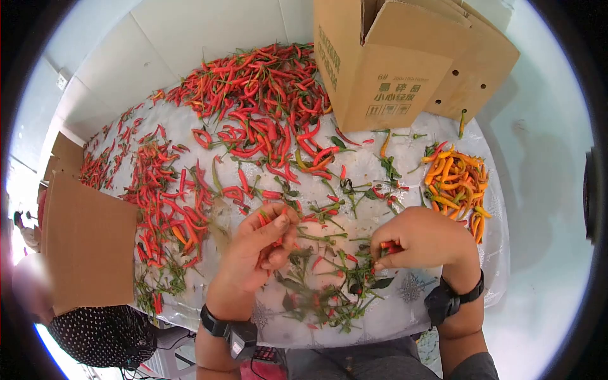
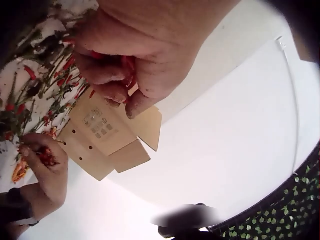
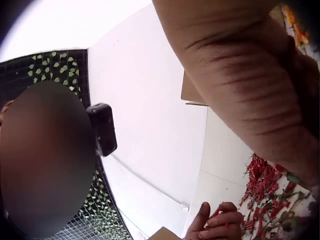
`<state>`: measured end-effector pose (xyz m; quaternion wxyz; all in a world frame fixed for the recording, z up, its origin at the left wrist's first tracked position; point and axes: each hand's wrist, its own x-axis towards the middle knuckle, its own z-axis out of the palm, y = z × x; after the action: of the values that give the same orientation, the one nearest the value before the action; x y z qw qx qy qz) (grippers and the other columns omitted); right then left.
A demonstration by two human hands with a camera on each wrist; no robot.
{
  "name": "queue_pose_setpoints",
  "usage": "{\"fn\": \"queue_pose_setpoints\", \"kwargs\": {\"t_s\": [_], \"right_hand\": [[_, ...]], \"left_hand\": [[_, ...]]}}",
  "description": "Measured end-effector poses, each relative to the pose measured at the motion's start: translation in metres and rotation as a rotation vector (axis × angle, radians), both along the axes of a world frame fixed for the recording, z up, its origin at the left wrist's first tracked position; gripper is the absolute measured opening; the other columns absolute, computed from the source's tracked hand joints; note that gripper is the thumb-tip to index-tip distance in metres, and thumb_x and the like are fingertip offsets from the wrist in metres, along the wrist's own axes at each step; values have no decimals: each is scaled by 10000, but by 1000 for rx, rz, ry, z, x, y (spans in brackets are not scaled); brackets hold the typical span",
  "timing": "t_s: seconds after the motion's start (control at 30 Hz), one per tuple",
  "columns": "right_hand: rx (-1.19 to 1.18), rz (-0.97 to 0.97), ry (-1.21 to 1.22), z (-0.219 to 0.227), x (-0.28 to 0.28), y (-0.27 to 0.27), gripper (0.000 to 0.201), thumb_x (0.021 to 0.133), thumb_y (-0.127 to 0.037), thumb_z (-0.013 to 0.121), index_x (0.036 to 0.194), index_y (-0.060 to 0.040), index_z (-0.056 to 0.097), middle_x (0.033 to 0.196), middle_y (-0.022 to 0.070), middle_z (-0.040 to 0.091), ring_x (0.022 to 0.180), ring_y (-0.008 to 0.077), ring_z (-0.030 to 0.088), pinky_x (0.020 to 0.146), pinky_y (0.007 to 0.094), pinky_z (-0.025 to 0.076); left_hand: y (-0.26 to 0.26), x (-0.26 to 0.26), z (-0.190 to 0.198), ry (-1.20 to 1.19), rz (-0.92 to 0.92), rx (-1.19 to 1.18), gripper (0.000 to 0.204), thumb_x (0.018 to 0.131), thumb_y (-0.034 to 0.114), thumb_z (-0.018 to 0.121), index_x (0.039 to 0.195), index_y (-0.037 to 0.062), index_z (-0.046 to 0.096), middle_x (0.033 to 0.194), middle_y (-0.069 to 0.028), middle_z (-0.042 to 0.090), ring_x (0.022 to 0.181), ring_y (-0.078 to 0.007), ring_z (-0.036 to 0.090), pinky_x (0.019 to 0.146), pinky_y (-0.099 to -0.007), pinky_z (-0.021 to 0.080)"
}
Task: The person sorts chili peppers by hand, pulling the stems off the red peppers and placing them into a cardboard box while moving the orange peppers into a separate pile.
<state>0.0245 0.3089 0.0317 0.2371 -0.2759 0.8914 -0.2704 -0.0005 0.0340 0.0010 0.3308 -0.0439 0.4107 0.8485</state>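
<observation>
My left hand (image 1: 248, 253) grips red chili peppers (image 2: 129, 70), their red bodies showing between its curled fingers. To its right, my right hand (image 1: 423, 239) has its fingers curled round red chili pieces (image 1: 391, 247); in the left wrist view, a dark red bunch (image 2: 47, 156) shows in that hand. Below and between both hands lies a scatter of green stems (image 1: 345, 285) with red ends and dark leaves. Only the back of the right hand and wrist shows in its own wrist view, where its fingers are hidden.
A large heap of red chilies (image 1: 266, 88) covers the table's back, with a looser pile (image 1: 158, 202) at left. Orange chilies (image 1: 457, 180) lie at right. One cardboard box (image 1: 405, 76) stands at the back right, another (image 1: 92, 244) at the left edge. A person's blurred head appears far left.
</observation>
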Motion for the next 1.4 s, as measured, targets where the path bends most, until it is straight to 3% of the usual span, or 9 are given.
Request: {"fn": "queue_pose_setpoints", "kwargs": {"t_s": [0.23, 0.37, 0.6, 0.63, 0.83, 0.93, 1.13, 1.33, 1.4], "right_hand": [[248, -60, 190, -5, 14, -20, 152, 617, -205, 690, 702, -96, 624, 632, 109, 579, 647, 312, 581, 568, 416, 434], [277, -55, 221, -6, 19, -29, 156, 602, -200, 690, 670, -84, 611, 611, 114, 565, 640, 320, 577, 562, 426, 432], [249, -195, 274, -3, 15, -19, 160, 670, -240, 689, 704, -92, 638, 628, 109, 579, 642, 320, 579, 567, 414, 442], [227, -215, 253, 1, 13, -18, 157, 690, -243, 684, 723, -95, 645, 634, 109, 582, 645, 320, 580, 571, 411, 445], [-160, -433, 421, -20, -2, -51, 145, 744, -163, 600, 866, -87, 621, 733, 139, 614, 698, 335, 599, 606, 434, 464], [-138, -439, 484, -39, -12, -57, 188, 778, -194, 624, 948, -114, 639, 740, 125, 624, 695, 310, 604, 607, 398, 467], [42, -366, 398, -42, -18, -55, 158, 772, -177, 642, 898, -81, 647, 730, 119, 627, 679, 307, 599, 610, 388, 468], [-322, -304, 94, -21, -9, -30, 155, 744, -215, 664, 833, -88, 663, 694, 115, 606, 641, 289, 588, 603, 372, 460], [-215, -180, -57, -10, -10, -12, 159, 745, -210, 669, 852, -93, 666, 690, 113, 607, 635, 279, 586, 600, 358, 458]], "left_hand": [[-15, -8, 12, 29, 192, -31, 128, 890, 100, 535, 1000, 35, 521, 757, -43, 533, 553, -85, 471, 358, -154, 358], [-31, -14, 9, 182, 352, -244, 135, 820, 74, 634, 931, 43, 563, 695, 4, 528, 522, -52, 463, 374, -165, 292], [-35, -21, -19, 1088, 208, -1413, 191, 765, 157, 693, 866, 12, 619, 690, -68, 600, 605, -182, 565, 555, -294, 439], [-26, -18, -16, 984, 187, -1403, 213, 733, 194, 700, 828, 17, 628, 706, -106, 609, 661, -261, 592, 629, -344, 457], [0, -8, -11, 939, -80, -1542, 267, 709, 270, 709, 810, 32, 640, 702, -140, 605, 664, -289, 598, 611, -362, 462], [-2, -4, -14, 1035, -115, -1417, 226, 752, 222, 686, 806, 10, 631, 646, -93, 597, 592, -231, 584, 571, -331, 455], [-14, -6, 9, 326, 35, -546, 128, 809, 76, 622, 896, -14, 595, 629, -10, 529, 471, -80, 434, 421, -226, 334], [-28, -14, -8, 5, -2, 332, 186, 881, 170, 545, 962, 2, 534, 790, -89, 562, 559, -115, 474, 391, -189, 315], [-27, -15, -4, -64, 29, 399, 205, 898, 192, 514, 968, 0, 527, 817, -103, 560, 586, -121, 490, 386, -194, 320]]}}
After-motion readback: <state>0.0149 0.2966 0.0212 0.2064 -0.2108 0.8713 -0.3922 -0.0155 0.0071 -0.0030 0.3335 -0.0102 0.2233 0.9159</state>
